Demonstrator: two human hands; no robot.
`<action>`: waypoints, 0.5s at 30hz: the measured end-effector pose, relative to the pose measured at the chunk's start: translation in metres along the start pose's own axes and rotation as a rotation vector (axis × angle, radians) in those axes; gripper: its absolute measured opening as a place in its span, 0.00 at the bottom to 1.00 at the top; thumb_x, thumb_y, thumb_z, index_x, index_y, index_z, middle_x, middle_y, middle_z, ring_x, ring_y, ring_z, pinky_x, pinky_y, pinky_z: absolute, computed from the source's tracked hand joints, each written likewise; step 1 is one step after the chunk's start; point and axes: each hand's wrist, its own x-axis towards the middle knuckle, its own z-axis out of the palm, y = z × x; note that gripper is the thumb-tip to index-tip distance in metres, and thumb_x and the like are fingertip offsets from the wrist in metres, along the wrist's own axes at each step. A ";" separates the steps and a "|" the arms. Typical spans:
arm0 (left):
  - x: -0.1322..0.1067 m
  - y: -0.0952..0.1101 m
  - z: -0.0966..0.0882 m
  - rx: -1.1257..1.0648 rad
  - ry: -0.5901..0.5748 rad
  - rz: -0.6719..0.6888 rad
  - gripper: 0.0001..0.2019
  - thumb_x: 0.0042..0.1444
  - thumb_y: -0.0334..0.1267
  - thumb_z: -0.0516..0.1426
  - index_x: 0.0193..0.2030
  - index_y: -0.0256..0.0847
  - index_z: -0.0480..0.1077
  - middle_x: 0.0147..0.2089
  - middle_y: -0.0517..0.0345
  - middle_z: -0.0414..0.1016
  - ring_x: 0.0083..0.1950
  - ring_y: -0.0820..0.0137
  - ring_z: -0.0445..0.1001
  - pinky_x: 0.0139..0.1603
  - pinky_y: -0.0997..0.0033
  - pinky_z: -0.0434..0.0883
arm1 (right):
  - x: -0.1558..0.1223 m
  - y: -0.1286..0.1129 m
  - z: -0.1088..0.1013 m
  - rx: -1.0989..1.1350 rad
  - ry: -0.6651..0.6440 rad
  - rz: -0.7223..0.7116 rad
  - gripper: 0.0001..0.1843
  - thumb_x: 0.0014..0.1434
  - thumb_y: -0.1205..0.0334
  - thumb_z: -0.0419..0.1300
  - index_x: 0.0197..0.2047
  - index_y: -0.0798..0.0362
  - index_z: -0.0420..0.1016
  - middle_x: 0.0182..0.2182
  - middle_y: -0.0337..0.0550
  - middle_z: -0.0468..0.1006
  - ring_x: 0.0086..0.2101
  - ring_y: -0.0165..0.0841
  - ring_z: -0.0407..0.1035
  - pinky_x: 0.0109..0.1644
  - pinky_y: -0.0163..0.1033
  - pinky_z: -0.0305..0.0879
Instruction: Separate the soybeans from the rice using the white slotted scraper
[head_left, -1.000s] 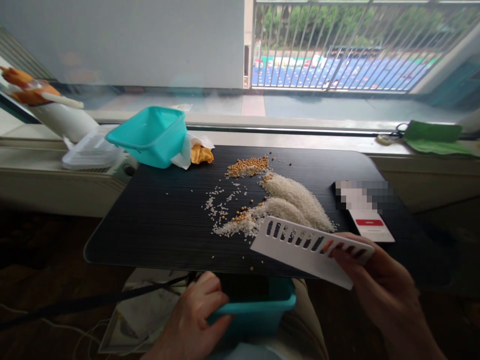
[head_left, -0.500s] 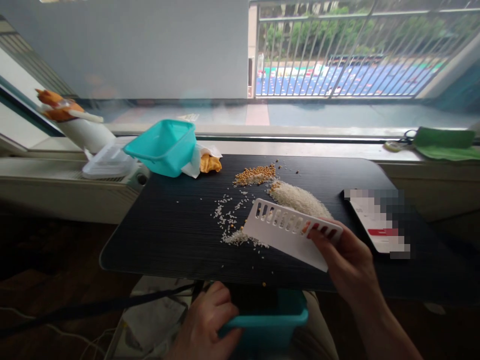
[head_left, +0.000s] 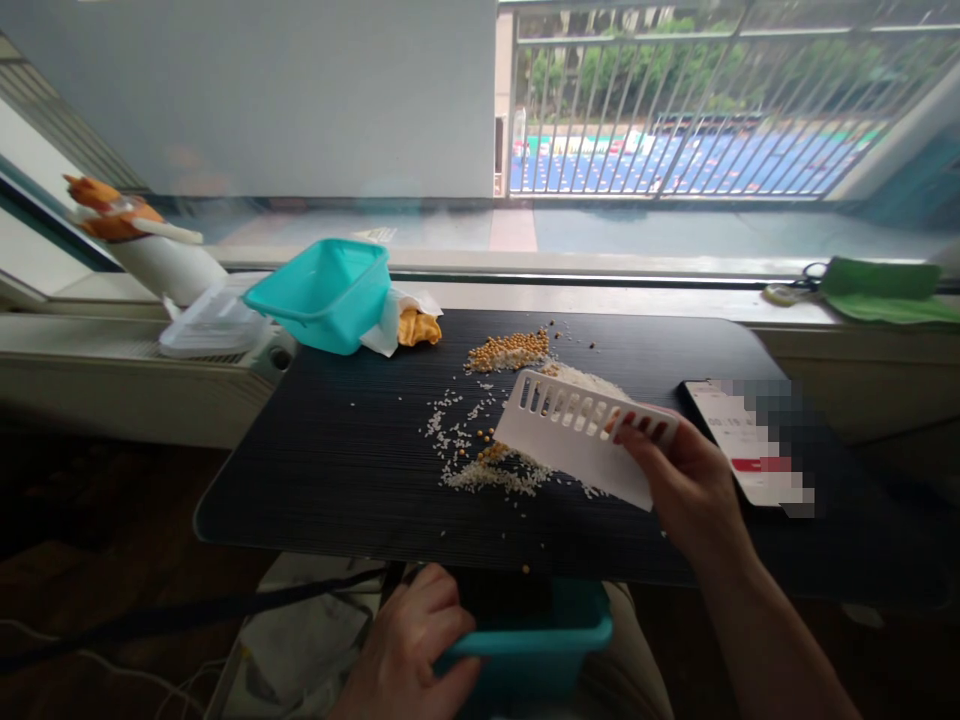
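My right hand is closed on the right end of a white slotted plastic card, held tilted just over the dark table. Rice grains with a few yellow beans lie along and below the card's lower left edge. Behind it, a larger rice heap is partly hidden by the card. A pile of yellow beans lies further back, some rice mixed in at its front. Below the table's front edge, my left hand grips the rim of a turquoise plastic bin, its thumb over the edge.
A turquoise basket stands at the table's back left, beside a crumpled orange and white wrapper. To the right lies a phone. On the sill are a clear plastic lid, a toy on a white roll and a green cloth.
My right hand has moved the card slightly up and away from me, uncovering more rice and beans along its near side. My left hand stays on the bin.
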 end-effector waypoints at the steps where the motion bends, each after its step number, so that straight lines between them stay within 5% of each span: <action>1: 0.000 0.000 0.000 -0.002 0.005 0.000 0.07 0.50 0.24 0.60 0.27 0.39 0.73 0.30 0.57 0.72 0.37 0.64 0.73 0.34 0.68 0.68 | 0.003 -0.001 0.003 -0.002 -0.032 0.004 0.13 0.51 0.52 0.71 0.37 0.51 0.82 0.27 0.39 0.81 0.27 0.33 0.72 0.29 0.35 0.68; 8: 0.000 0.000 0.000 -0.001 0.005 0.008 0.07 0.48 0.23 0.61 0.25 0.39 0.72 0.29 0.58 0.71 0.36 0.65 0.72 0.32 0.70 0.66 | 0.003 -0.008 -0.006 -0.002 -0.174 0.012 0.11 0.51 0.54 0.70 0.35 0.51 0.82 0.26 0.39 0.81 0.27 0.32 0.71 0.29 0.34 0.67; 15: 0.004 0.002 -0.001 -0.013 0.027 0.022 0.07 0.49 0.23 0.60 0.25 0.39 0.72 0.28 0.58 0.71 0.35 0.66 0.72 0.31 0.70 0.65 | 0.020 -0.003 0.014 0.045 -0.072 -0.064 0.09 0.55 0.55 0.66 0.37 0.50 0.80 0.29 0.39 0.80 0.27 0.31 0.71 0.30 0.35 0.67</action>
